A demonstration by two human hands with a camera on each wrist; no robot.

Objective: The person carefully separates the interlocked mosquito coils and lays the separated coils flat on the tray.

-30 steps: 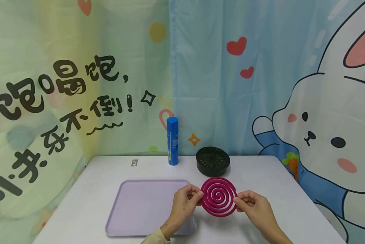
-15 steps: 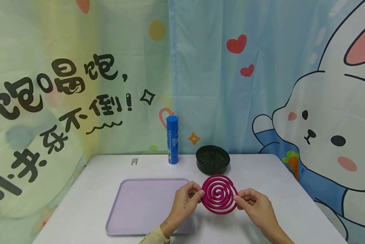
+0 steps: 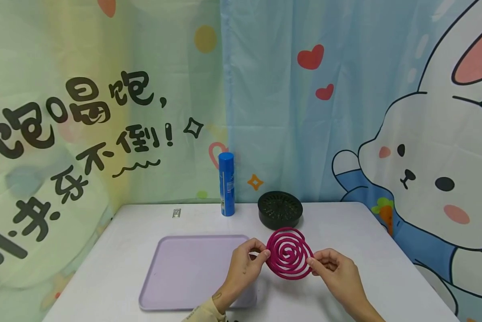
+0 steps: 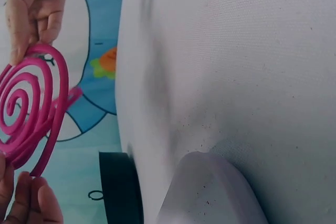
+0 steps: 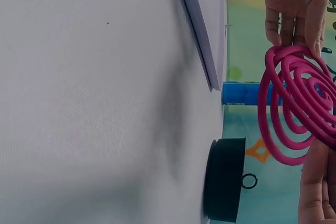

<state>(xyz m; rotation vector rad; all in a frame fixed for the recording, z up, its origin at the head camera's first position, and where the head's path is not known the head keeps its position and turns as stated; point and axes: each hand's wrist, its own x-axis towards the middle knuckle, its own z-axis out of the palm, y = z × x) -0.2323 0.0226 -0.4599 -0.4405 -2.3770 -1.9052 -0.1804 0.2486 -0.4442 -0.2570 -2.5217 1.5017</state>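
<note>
A magenta mosquito coil (image 3: 288, 254) is held up over the table between my two hands. My left hand (image 3: 245, 263) pinches its left rim between thumb and fingers; my right hand (image 3: 339, 273) pinches the opposite rim. In the left wrist view, the spirals of the coil (image 4: 64, 77) stand apart in layers, one strand slanting away from the others. The right wrist view shows the coil (image 5: 266, 103) from the side, its turns fanned apart, with the right hand (image 5: 317, 187) below and the left hand (image 5: 296, 6) above.
A round black holder (image 3: 279, 219) with a slotted lid stands behind the coil. Left of it is an upright blue spray can (image 3: 227, 185). A small metal piece (image 3: 176, 213) lies near the back edge. The lilac tray (image 3: 192, 273) lies on the white table (image 3: 369, 268), partly under the left arm.
The coil's turns have shifted from one even spiral to overlapping, spread strands. Both hands keep their pinch on the rims, and the coil sits slightly higher in view.
</note>
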